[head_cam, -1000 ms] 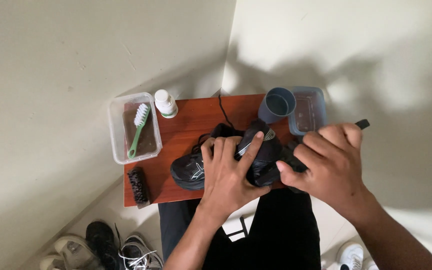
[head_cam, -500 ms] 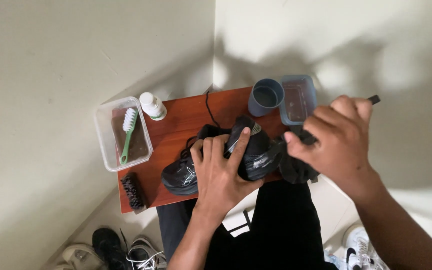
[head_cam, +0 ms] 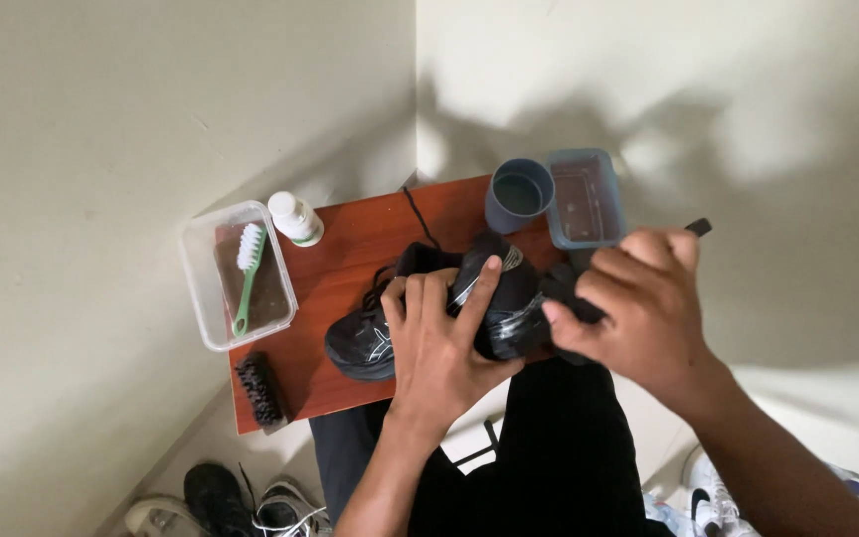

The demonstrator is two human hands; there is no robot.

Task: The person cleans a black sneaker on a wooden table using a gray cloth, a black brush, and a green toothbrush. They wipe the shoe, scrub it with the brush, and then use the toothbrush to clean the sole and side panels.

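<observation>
Small red-brown surface (head_cam: 350, 259) pushed into a wall corner, over the lap.

Black shoe (head_cam: 370, 343) lying on its side near the front edge of the surface, toe toward the left, heel end under both hands.

Left hand (head_cam: 439, 343) laid flat over the middle of the shoe, fingers (head_cam: 479, 288) spread wide and pressing down to pin it. Best to keep that press firm, so no sliding.

Right hand (head_cam: 638, 308) at the heel end, fingers curled tight around a dark tool (head_cam: 700, 228); only its tip poking out past the knuckles, so hard to tell what kind. Short, gentle rubs probably best, going away from the holding hand.

Clear tub (head_cam: 201, 298) at the left edge, with a green brush (head_cam: 248, 268) lying inside. Another clear tub (head_cam: 584, 199) at the back right, maybe with water in it, so wise to watch the elbow. Blue cup (head_cam: 519, 194) touching that tub. White bottle (head_cam: 295, 219) standing just beside the left tub. Dark brush (head_cam: 258, 390) at the front left corner, well apart from the hands.

More shoes (head_cam: 221, 502) down on the floor below.
</observation>
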